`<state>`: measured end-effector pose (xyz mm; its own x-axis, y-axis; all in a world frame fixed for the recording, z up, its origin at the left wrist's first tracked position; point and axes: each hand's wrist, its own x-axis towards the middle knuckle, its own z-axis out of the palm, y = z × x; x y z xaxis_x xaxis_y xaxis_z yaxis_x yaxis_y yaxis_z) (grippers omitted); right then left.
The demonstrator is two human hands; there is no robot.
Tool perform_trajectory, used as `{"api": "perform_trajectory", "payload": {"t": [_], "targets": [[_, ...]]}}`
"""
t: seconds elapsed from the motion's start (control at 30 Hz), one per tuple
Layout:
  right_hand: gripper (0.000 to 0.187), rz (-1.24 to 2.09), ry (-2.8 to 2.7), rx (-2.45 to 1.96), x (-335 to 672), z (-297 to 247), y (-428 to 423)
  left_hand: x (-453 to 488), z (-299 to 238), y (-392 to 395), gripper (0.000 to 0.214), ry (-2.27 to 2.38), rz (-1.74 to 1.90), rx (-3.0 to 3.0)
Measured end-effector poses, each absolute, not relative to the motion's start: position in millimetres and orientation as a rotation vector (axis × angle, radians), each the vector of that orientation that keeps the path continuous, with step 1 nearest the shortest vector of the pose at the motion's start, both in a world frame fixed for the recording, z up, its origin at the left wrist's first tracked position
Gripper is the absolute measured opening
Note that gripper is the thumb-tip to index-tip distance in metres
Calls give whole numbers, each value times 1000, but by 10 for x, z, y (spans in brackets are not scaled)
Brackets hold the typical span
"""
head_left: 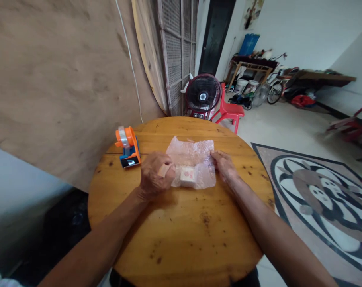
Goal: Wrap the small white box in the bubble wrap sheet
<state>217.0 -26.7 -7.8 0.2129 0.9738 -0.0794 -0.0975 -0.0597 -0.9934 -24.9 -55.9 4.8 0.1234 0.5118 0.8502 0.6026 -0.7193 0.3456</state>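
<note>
A pinkish sheet of bubble wrap (191,151) lies spread on the round wooden table. On its near half sits a small whitish box (188,176) with a red printed mark on top. My left hand (157,173) is closed at the left edge of the wrap, fingers curled in. A pale flat strip (163,170) shows at its fingers; whether it is tape or a bandage I cannot tell. My right hand (224,164) pinches the wrap's right edge between thumb and fingers. An orange and blue tape dispenser (129,147) with a roll of clear tape stands left of my left hand.
The wooden table (186,239) has a rounded edge. Beyond it stand a dark fan (203,95) and a red plastic chair (231,109). A brown board wall (64,79) rises on the left. A bicycle (275,89) is farther back.
</note>
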Motion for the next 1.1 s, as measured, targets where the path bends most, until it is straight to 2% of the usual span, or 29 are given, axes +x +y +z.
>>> {"api": "perform_trajectory", "payload": {"t": [0.1,0.2,0.27,0.47,0.6,0.73,0.9,1.0,1.1], "targets": [[37,1123,-977,-1297,2178,-87,-255,-225,37,-574,17,-1062,-1594,-2578],[37,1087,-1017,-1315,2189,-108,-240,-243,23,-522,32,-1221,-1569,-2778],[36,1022,-1075,-1346,2205,-126,-227,-262,16,-484,34,-1375,-1529,-2864],[29,565,-1496,-1550,2298,-121,-197,-258,-8,-444,40,-1515,-1415,-3082],[21,353,-1577,-1639,2346,-50,-235,-255,-4,-436,44,-1558,-1499,-3156],[24,308,-1524,-1433,2314,47,-369,-262,35,-439,43,-1624,-1503,-3261],[14,406,-1497,-1098,2216,191,-630,-253,55,-439,35,-1669,-1492,-3250],[11,529,-1690,-937,2159,273,-763,-260,44,-424,34,-1786,-1534,-3210],[18,512,-1930,-789,2090,330,-831,-284,53,-409,32,-1858,-1674,-3180]]}}
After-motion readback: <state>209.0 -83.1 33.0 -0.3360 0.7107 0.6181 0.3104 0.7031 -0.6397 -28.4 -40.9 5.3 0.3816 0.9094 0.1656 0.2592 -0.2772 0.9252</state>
